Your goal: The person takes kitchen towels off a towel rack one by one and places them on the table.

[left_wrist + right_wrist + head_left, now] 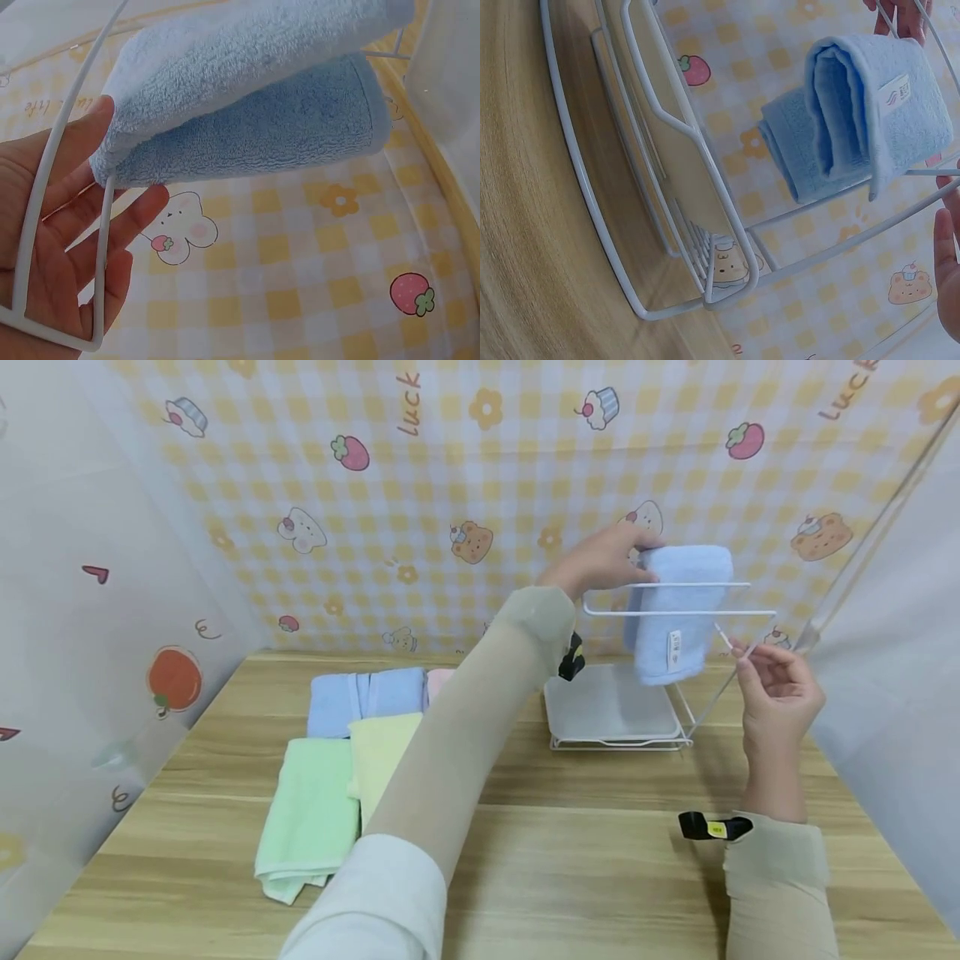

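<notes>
A folded light-blue towel point(682, 618) with a small white label hangs over a bar of the white wire rack point(686, 612). My left hand point(607, 558) is at the towel's left edge. In the left wrist view, the thumb of this hand point(67, 225) lies against the towel point(247, 75) and the fingers come up beneath it, pinching its edge, with the rack's bars crossing the palm. Over on the right, my right hand point(780, 685) pinches the slanting side rod of the rack. Only part of the right hand point(949, 255) shows in the right wrist view.
A light-grey tray point(611, 702) sits in the rack's base. On the wooden table point(600, 877), folded green point(311, 810), yellow point(382, 752), blue point(367, 697) and pink point(437, 681) towels lie left of the left arm. A checked cloth point(420, 468) forms the back.
</notes>
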The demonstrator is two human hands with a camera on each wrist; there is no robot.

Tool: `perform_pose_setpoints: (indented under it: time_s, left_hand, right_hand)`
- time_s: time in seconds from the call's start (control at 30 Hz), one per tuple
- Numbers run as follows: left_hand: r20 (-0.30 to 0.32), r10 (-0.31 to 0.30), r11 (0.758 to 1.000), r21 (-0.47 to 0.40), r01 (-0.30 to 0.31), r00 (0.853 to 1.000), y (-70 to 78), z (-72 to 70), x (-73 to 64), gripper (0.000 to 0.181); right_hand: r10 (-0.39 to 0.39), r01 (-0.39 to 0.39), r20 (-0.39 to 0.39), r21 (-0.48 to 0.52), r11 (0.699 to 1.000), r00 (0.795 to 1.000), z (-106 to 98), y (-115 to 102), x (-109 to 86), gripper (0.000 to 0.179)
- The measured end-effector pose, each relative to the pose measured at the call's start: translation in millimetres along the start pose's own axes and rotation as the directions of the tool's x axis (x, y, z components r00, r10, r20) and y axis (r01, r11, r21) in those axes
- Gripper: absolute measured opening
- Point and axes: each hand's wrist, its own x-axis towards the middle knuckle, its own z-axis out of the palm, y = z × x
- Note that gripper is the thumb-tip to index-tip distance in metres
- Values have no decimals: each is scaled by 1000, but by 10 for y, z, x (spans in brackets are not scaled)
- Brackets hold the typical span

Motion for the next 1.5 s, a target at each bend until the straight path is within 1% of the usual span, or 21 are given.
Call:
perform_pose_setpoints:
  time_s: [0.23,0.37,0.43,0.47,0.53,0.63,0.7,0.73,0.77,0.87,0.97,1.07,1.2,1.43,1.5]
  left_hand:
    - [-52,-75,997,-16,74,996,-1,24,-15,44]
    - [-80,-125,992,-24,123,989,7,19,-40,38]
    - [-93,-150,989,-28,148,984,11,18,-50,35]
    - [-102,-160,987,-31,158,982,13,20,-56,35]
    - [-122,-175,985,-30,172,977,10,25,-61,31]
    - [-172,-170,985,-9,171,970,-5,37,-63,26]
    - [-210,-154,986,34,165,966,-20,42,-55,24]
    - [-228,-143,985,58,160,963,-25,45,-51,24]
    - [-241,-136,985,70,157,961,-29,47,-49,25]
    - [-268,-121,984,97,151,956,-35,59,-42,26]
    - [-282,-112,985,98,145,953,-37,74,-38,25]
    - [-300,-99,983,121,141,949,-37,84,-40,25]
    - [-316,-87,980,141,138,945,-40,88,-40,25]
    - [-334,-76,981,145,131,940,-40,89,-49,24]
    - [-340,-64,980,158,124,938,-48,93,-53,24]
  right_hand:
    - [13,-13,1,10,1000,1000,6,-1,-21,15]
    - [6,-6,10,9,1000,1000,7,-7,-14,14]
    - [11,-11,12,25,1000,1000,7,-9,-10,15]
    - [-1,1,16,11,1000,1000,6,-7,-8,15]
    - [17,-18,14,41,999,1000,3,-6,-8,16]
    - [9,-10,8,44,999,1000,4,-1,-6,16]
    - [5,-6,10,46,999,1000,3,1,-3,16]
    - [-10,9,15,31,999,1000,3,4,-3,16]
    - [-27,26,23,14,1000,999,0,8,-2,16]
    - [-42,43,44,-8,999,998,-10,12,-2,19]
    - [-27,27,44,3,1000,999,-13,10,-6,20]
    - [15,-16,25,51,999,1000,-8,4,-8,18]
    - [30,-32,20,70,997,999,-1,2,-5,16]
    - [8,-10,25,67,998,1000,8,2,4,16]
    - [5,-7,29,63,998,1000,7,3,5,16]
